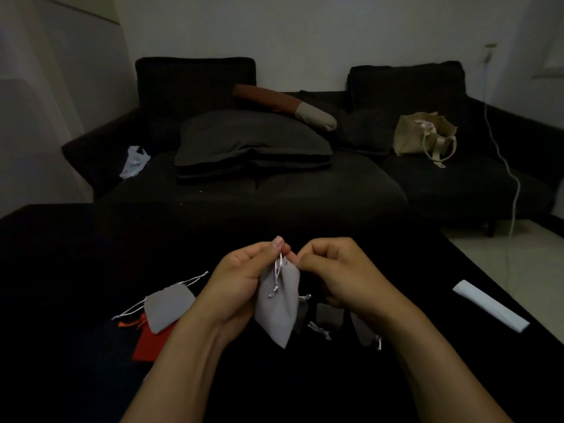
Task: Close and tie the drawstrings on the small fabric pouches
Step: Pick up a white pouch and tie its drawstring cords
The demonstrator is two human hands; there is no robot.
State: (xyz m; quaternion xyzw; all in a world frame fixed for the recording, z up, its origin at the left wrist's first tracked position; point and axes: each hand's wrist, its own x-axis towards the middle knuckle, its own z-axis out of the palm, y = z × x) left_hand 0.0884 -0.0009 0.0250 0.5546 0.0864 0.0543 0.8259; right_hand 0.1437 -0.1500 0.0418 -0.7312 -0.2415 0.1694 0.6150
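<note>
A light grey pouch [279,306] hangs in the air between my hands, its neck gathered at the top. My left hand [244,276] pinches the neck and the silver drawstring [276,282], which dangles down the front of the pouch. My right hand [332,270] pinches the string at the neck from the other side, fingers curled. On the black table [76,254] to the left lies another grey pouch [168,306] with loose silver strings, on top of a red pouch [152,340]. Dark grey pouches [329,319] lie under my right wrist, partly hidden.
A white folded strip [491,305] lies on the table at the right. Behind the table stands a dark sofa [305,184] with cushions, a beige tote bag [424,135] and a white cloth [134,161]. A white cable [503,160] hangs down the wall at right.
</note>
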